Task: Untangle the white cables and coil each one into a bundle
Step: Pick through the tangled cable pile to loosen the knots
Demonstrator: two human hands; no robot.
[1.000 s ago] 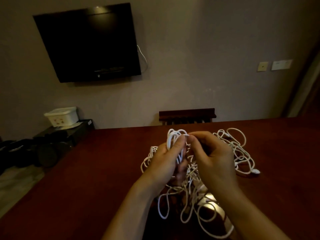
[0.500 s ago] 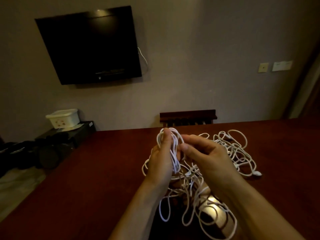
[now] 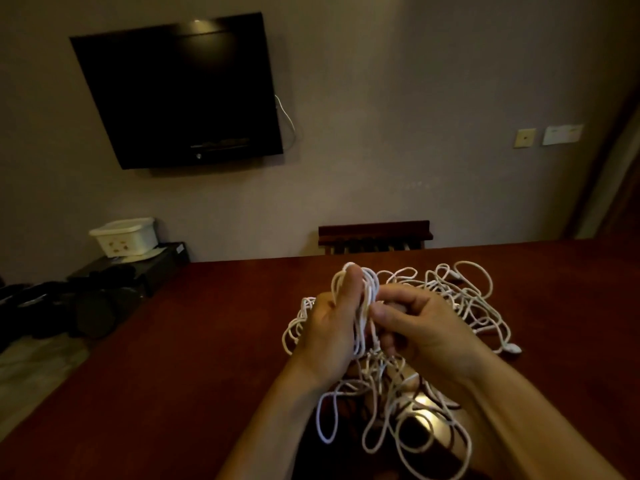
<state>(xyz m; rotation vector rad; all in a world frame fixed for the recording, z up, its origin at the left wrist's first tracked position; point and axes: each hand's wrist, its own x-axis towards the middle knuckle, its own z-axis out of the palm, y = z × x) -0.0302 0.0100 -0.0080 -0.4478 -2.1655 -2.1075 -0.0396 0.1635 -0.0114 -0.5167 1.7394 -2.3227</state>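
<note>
Dim hotel-like room, wall-mounted TV (image 3: 180, 91), dark wooden table (image 3: 173, 358), wall sockets (image 3: 524, 137)

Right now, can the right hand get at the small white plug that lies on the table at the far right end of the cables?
Probably yes. The plug lies bare on the table, beside the right hand, nothing between. But that hand pinches the cables and must release first.

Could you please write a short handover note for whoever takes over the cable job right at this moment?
Left hand: grips a partly wound bundle of white loops, held upright above the table.
Right hand: pinches a strand beside that bundle.
Remaining white cables: a loose tangle lying on the table behind and below the hands.
Done: one coil started.
Left: finish this coil, free the other cables, and bundle each.
</note>
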